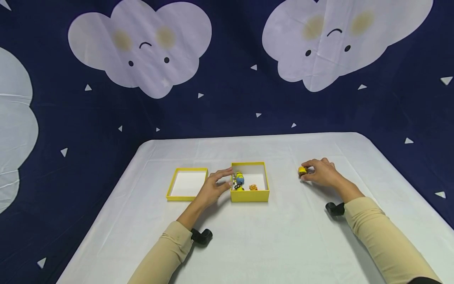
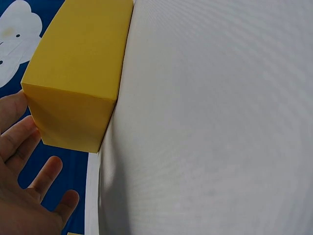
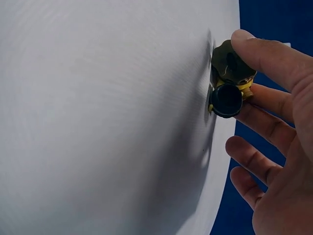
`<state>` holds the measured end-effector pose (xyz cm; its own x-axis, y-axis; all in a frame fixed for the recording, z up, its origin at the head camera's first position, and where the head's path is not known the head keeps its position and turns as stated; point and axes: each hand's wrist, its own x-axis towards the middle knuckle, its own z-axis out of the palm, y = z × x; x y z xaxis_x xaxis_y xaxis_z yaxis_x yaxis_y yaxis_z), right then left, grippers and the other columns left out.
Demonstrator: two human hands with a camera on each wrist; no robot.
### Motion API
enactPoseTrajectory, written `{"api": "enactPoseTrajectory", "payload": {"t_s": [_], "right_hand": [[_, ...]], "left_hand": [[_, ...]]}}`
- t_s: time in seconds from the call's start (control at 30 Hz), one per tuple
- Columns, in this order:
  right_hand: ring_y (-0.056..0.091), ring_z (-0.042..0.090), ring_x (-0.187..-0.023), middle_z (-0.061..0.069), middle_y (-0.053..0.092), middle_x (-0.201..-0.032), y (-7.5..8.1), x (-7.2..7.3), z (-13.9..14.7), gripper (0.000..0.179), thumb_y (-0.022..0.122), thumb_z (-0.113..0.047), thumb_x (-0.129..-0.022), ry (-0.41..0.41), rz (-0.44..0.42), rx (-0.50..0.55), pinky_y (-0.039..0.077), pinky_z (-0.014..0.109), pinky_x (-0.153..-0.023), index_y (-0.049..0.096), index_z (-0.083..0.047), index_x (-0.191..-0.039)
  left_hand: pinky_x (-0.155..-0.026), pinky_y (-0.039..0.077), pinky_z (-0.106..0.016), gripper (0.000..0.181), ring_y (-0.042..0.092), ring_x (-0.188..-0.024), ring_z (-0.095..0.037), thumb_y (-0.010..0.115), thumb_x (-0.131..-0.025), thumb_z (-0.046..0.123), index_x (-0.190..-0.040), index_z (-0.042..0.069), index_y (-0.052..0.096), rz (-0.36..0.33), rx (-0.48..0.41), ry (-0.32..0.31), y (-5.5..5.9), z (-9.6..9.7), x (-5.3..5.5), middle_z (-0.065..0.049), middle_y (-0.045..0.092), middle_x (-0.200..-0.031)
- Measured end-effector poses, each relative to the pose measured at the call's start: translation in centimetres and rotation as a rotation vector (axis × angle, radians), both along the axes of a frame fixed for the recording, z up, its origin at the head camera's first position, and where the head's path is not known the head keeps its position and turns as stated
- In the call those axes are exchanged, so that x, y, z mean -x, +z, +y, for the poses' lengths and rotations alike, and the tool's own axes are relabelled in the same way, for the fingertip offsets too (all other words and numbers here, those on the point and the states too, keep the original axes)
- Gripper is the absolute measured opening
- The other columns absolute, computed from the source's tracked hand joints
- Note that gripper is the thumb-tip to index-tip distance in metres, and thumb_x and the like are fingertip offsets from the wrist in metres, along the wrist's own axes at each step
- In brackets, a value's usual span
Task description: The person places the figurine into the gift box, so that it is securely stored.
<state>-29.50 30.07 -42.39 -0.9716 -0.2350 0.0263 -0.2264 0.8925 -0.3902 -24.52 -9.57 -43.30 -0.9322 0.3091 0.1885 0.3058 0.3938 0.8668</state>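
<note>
Hanging behind everything, a navy cloth [image 1: 230,114] shows pale clouds [image 1: 142,81] and scattered white triangles [image 1: 200,95]. Before it spreads the desk [image 1: 255,240], covered in white. Two tan sleeves [image 1: 383,232] reach over it from the near side. Near the middle of the desk stands a yellow box [image 1: 250,196], top open, white inside; just left of it lies a shallow yellow-edged lid [image 1: 186,183]. Of the two hands, the left hand [image 1: 211,192] has its fingers extended and spread, some tips touching the box's left side. The right hand [image 1: 323,173] pinches a yellow-and-dark toy [image 3: 228,100] between thumb and fingers, well right of the box, close to the desk. Black mounts [image 1: 203,237] sit at both cuffs. Smallest, inside the box: a blue-and-yellow figure [image 1: 240,180] and a black-and-yellow one [image 1: 239,188] on the left, an orange one [image 1: 253,187] nearer the front wall.
</note>
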Motion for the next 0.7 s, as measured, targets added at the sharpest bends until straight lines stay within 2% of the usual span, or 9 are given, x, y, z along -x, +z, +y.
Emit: {"api": "enactPoseTrajectory", "payload": {"t_s": [0.3, 0.7], "right_hand": [[0.045, 0.028, -0.096, 0.016, 0.064, -0.121, -0.1, 0.0, 0.0, 0.055, 0.073, -0.035, -0.079, 0.0, 0.035, 0.013, 0.027, 0.04, -0.076, 0.061, -0.005, -0.123], [0.046, 0.028, -0.098, 0.016, 0.063, -0.121, 1.5, -0.5, -1.1, 0.054, 0.072, -0.036, -0.081, 0.02, 0.074, 0.04, 0.025, 0.037, -0.077, 0.06, -0.006, -0.125]], "left_hand": [[-0.109, 0.038, -0.046, 0.039, 0.04, -0.129, -0.021, 0.062, -0.091, 0.017, -0.129, 0.009, 0.058, -0.01, -0.003, 0.0, 0.0, 0.0, 0.0, 0.008, 0.049, -0.143], [-0.109, 0.038, -0.048, 0.04, 0.04, -0.129, -0.023, 0.062, -0.091, 0.016, -0.13, 0.007, 0.056, 0.006, -0.013, -0.008, -0.1, 0.0, 0.0, 0.004, 0.048, -0.144]]}}
